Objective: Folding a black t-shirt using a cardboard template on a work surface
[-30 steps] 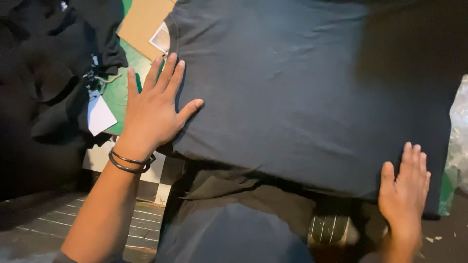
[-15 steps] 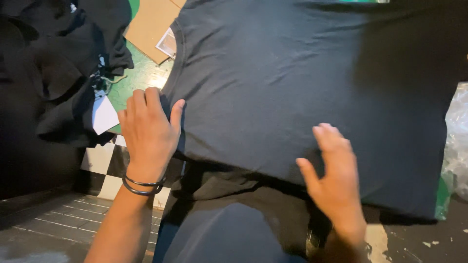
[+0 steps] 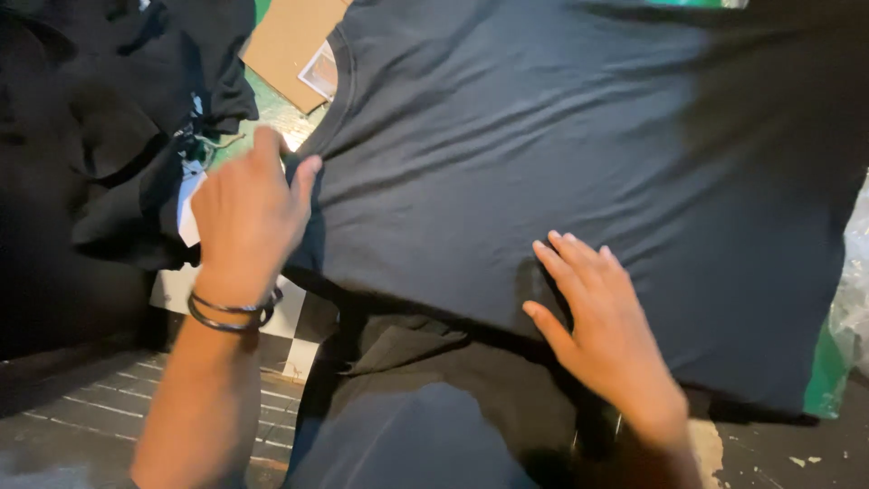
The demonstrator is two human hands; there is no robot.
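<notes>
Fabric fills most of the view: a dark shirt (image 3: 543, 154) lies spread flat over a green table (image 3: 826, 367), its neck hole toward the upper left and its near hem hanging over the table's front edge. The left hand (image 3: 246, 217) grips the shirt's left edge, fingers curled and pressed together around the cloth (the tips are hidden behind the fold, and the hand is a little blurred). Two dark bangles (image 3: 231, 311) circle that wrist. The right hand (image 3: 602, 330) lies palm down on the shirt near its lower hem, fingers slightly spread and flat on the cloth. Just left of the left hand sits a heap of dark clothes (image 3: 109, 118) with a white tag (image 3: 187, 208). A piece of brown cardboard (image 3: 290, 45) shows beside the neck hole.
</notes>
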